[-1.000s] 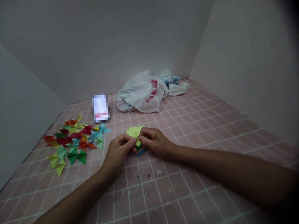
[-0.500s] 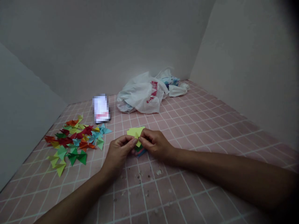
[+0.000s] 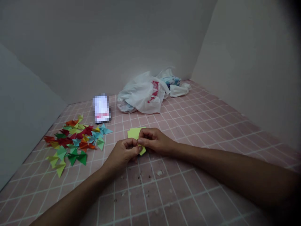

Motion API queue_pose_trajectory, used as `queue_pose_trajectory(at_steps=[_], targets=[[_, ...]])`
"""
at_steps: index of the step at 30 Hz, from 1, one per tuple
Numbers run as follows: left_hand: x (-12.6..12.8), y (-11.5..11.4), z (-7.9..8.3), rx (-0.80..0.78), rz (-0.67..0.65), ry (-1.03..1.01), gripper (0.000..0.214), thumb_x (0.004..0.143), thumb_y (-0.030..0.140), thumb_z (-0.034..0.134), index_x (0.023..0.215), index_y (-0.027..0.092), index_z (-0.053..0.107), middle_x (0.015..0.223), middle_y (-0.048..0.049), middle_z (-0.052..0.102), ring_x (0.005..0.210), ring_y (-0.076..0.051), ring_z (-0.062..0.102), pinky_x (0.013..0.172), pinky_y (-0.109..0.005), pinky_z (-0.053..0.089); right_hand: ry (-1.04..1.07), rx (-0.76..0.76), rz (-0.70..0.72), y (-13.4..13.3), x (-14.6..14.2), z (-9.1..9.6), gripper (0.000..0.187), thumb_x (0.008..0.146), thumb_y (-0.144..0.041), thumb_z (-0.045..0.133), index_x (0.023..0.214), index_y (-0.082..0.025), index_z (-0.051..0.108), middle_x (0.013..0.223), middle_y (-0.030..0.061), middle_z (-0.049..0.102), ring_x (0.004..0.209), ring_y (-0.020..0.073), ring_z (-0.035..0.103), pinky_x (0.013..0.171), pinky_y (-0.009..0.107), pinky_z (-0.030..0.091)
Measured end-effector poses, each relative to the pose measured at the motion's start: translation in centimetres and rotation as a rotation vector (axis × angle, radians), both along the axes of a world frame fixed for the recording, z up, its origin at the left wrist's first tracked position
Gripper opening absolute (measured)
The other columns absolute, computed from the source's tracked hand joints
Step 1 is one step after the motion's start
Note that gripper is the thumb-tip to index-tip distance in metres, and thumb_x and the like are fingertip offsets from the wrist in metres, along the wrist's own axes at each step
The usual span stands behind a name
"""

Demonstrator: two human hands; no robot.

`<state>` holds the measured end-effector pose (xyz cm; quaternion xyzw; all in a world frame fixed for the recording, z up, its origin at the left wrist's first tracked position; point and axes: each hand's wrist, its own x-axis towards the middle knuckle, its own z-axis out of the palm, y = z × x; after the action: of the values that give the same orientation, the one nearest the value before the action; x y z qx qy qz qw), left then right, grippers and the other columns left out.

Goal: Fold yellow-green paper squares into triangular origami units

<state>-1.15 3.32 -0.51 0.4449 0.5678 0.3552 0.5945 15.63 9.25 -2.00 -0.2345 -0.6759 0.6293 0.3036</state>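
Left hand and right hand both pinched nearly closed on one yellow paper — mid-width on the surface, well in from far edge. Folded papers toward left edge.

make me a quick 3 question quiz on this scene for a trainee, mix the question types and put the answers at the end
1. What are the left hand and right hand holding between them?

2. True or false: the colourful folded paper pieces lie to the right of the right hand.

3. What colour is the printing on the large white plastic bag?
A) green
B) red
C) black

Key
1. A piece of yellow paper.
2. False: the colourful folded paper pieces lie to the left of the left hand.
3. B
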Motion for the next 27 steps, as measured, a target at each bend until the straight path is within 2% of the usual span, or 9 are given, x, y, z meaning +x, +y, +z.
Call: queue_pose_trajectory(at_steps=[2, 7, 11, 15, 21, 24, 27], targets=[[-0.1, -0.06, -0.01, -0.025, -0.046, -0.007, 0.023, 0.066, 0.035, 0.074, 0.071, 0.016, 0.062, 0.055, 0.0057, 0.053, 0.041, -0.006, 0.045, 0.043, -0.02, 0.031, -0.024, 0.01, 0.046, 0.11, 0.06, 0.08, 0.034, 0.083, -0.043, 0.067, 0.068, -0.017, 0.052, 0.056, -0.0055, 0.049, 0.048, 0.0068, 0.041, 0.046, 0.02, 0.03], [-0.33, -0.08, 0.06, -0.009, -0.127, -0.056, 0.023, 0.068, 0.036, 0.073, 0.068, 0.017, 0.06, 0.052, 0.0052, 0.052, 0.04, -0.006, 0.043, 0.043, -0.02, 0.03, -0.081, -0.007, 0.019, -0.39, 0.09, 0.45, 0.033, 0.09, -0.037, 0.057, 0.065, -0.018, 0.05, 0.047, -0.0074, 0.045, 0.04, 0.0057, 0.038, 0.041, 0.019, 0.026], [-0.16, -0.02, 0.07, 0.017, -0.057, -0.081, 0.027, 0.066, 0.038, 0.076, 0.065, 0.017, 0.058, 0.05, 0.0047, 0.053, 0.039, -0.006, 0.043, 0.042, -0.02, 0.031, -0.049, -0.1, -0.007, -0.49, -0.12, 0.39, 0.036, 0.095, -0.041, 0.048, 0.067, -0.018, 0.05, 0.046, -0.0069, 0.049, 0.035, 0.0059, 0.041, 0.036, 0.018, 0.027], [-0.05, 0.07, -0.15, 0.071, 0.019, -0.08, 0.029, 0.066, 0.039, 0.077, 0.064, 0.018, 0.056, 0.048, 0.0053, 0.052, 0.039, -0.007, 0.044, 0.043, -0.02, 0.032, -0.002, -0.139, 0.014, -0.3, -0.2, 0.26, 0.035, 0.089, -0.046, 0.058, 0.07, -0.018, 0.05, 0.051, -0.007, 0.05, 0.037, 0.0056, 0.043, 0.037, 0.018, 0.03], [-0.14, 0.06, 0.18, 0.097, -0.038, 0.02, 0.026, 0.072, 0.04, 0.072, 0.068, 0.016, 0.062, 0.048, 0.0037, 0.056, 0.045, -0.009, 0.048, 0.05, -0.022, 0.037, -0.054, -0.018, -0.064, -0.57, 0.02, 0.29, 0.03, 0.091, -0.034, 0.057, 0.068, -0.017, 0.051, 0.05, -0.0071, 0.048, 0.04, 0.0048, 0.039, 0.039, 0.018, 0.028], [-0.13, 0.02, 0.31, 0.096, -0.056, 0.011, 0.026, 0.073, 0.04, 0.072, 0.069, 0.016, 0.063, 0.047, 0.0038, 0.055, 0.045, -0.009, 0.048, 0.05, -0.022, 0.036, -0.036, -0.051, -0.095, -0.65, -0.06, 0.2, 0.032, 0.093, -0.036, 0.053, 0.067, -0.018, 0.049, 0.05, -0.0071, 0.047, 0.038, 0.0051, 0.04, 0.038, 0.018, 0.028], [-0.11, 0.02, 0.08, 0.112, 0.001, -0.047, 0.027, 0.073, 0.041, 0.073, 0.069, 0.017, 0.062, 0.047, 0.0049, 0.054, 0.043, -0.009, 0.047, 0.049, -0.022, 0.036, -0.002, -0.117, -0.082, -0.53, -0.18, 0.08, 0.034, 0.094, -0.042, 0.049, 0.069, -0.018, 0.049, 0.054, -0.0062, 0.05, 0.038, 0.0057, 0.042, 0.036, 0.018, 0.031]])
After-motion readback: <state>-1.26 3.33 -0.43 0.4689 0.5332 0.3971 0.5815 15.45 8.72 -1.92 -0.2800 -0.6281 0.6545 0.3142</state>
